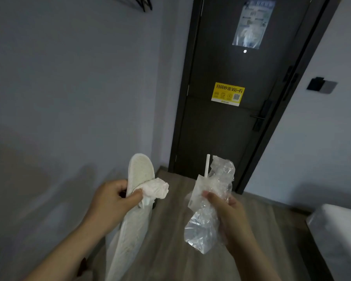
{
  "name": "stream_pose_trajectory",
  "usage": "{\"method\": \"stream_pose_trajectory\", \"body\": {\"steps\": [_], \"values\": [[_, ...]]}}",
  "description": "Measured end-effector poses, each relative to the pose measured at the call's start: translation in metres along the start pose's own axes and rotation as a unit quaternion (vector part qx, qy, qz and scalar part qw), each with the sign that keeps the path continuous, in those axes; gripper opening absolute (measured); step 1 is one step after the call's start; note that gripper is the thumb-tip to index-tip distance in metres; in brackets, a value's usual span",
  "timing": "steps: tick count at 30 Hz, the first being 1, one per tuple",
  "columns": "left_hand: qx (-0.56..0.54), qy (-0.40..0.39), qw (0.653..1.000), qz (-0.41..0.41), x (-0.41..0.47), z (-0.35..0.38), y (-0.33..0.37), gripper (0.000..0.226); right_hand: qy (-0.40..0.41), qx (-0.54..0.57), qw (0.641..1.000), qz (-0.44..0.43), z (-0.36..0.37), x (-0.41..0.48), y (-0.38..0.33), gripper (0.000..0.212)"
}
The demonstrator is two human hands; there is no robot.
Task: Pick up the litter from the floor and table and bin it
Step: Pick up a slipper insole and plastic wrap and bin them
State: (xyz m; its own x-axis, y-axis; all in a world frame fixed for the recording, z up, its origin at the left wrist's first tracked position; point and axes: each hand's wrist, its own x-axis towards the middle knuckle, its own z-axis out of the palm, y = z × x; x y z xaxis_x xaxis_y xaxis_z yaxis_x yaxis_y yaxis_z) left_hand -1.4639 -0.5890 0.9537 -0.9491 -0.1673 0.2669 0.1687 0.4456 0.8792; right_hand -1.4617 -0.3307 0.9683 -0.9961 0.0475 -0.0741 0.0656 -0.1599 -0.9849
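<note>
My left hand [111,199] grips a white disposable slipper [139,171] together with a crumpled white tissue [156,189], held up above the floor. The slipper's long sole hangs down past my wrist. My right hand [225,211] pinches a bundle of crinkled clear plastic wrapping [203,226], a small white paper packet [197,191] and a white straw [207,165] that sticks upward. No bin is in view.
A dark door [227,126] with a yellow Wi-Fi sticker [227,93] stands straight ahead. Grey walls flank it. Wood-look floor [170,240] runs below my hands. A white mattress edge [340,232] lies at the lower right.
</note>
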Motion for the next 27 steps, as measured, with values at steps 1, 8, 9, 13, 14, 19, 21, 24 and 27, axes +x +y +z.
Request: {"method": "stream_pose_trajectory", "body": {"steps": [1, 8, 9, 13, 14, 19, 21, 24, 27], "values": [[0.003, 0.004, 1.000, 0.002, 0.014, 0.003, -0.007, 0.045, 0.000, 0.002, 1.000, 0.007, 0.002, 0.016, 0.003, 0.018], [0.052, 0.043, 0.998, -0.004, 0.115, 0.032, -0.057, 0.042, -0.034, -0.011, 0.999, 0.030, 0.018, 0.149, 0.023, 0.019], [0.060, 0.054, 0.997, -0.011, 0.130, 0.036, -0.064, 0.042, -0.043, -0.014, 0.998, 0.033, 0.020, 0.171, 0.025, 0.019], [0.106, 0.085, 0.989, -0.055, 0.186, 0.053, -0.091, 0.041, -0.086, -0.033, 0.994, 0.060, 0.026, 0.255, 0.030, 0.025], [0.116, 0.086, 0.987, -0.068, 0.198, 0.058, -0.098, 0.039, -0.094, -0.036, 0.993, 0.069, 0.028, 0.275, 0.031, 0.025], [0.107, 0.096, 0.982, -0.126, 0.248, 0.076, -0.136, 0.031, -0.128, -0.046, 0.985, 0.106, 0.042, 0.361, 0.047, 0.025], [0.113, 0.094, 0.978, -0.146, 0.263, 0.079, -0.151, 0.027, -0.139, -0.044, 0.982, 0.123, 0.050, 0.386, 0.057, 0.023], [0.144, 0.090, 0.969, -0.179, 0.286, 0.076, -0.180, 0.028, -0.144, -0.071, 0.976, 0.144, 0.066, 0.420, 0.075, 0.020], [0.143, 0.082, 0.964, -0.208, 0.312, 0.071, -0.214, 0.031, -0.135, -0.095, 0.973, 0.159, 0.086, 0.450, 0.094, 0.023]]}}
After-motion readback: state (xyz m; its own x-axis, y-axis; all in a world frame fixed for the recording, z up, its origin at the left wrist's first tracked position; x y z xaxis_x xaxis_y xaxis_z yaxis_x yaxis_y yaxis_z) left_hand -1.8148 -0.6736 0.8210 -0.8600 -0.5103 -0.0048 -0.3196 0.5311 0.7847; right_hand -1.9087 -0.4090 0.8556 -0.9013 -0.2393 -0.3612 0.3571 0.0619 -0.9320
